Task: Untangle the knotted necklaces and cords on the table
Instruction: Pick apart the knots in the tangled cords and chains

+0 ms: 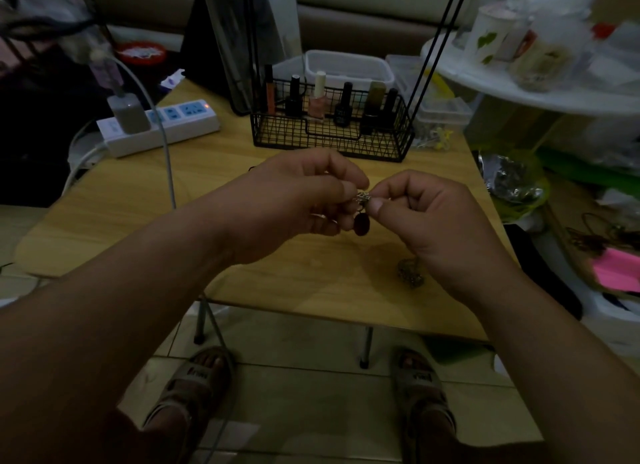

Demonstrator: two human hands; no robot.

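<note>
Bare forearms at 7 and 5 o'clock, left forearm (138, 283) and right forearm (519, 307). Left hand (298, 200) and right hand (429, 217) both have short, plain nails. Down at 6 o'clock there's a pair of greyish open-toe slides, left sandal (194, 380) and right sandal (420, 380). Each has a wide strap with dark lettering, too blurry to read.

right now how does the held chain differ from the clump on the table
The silver chain is pinched between left hand and right hand above the table; the clump lies untouched on it. The silver chain carries a dark red pendant; the clump shows none. Both look tangled.
</note>
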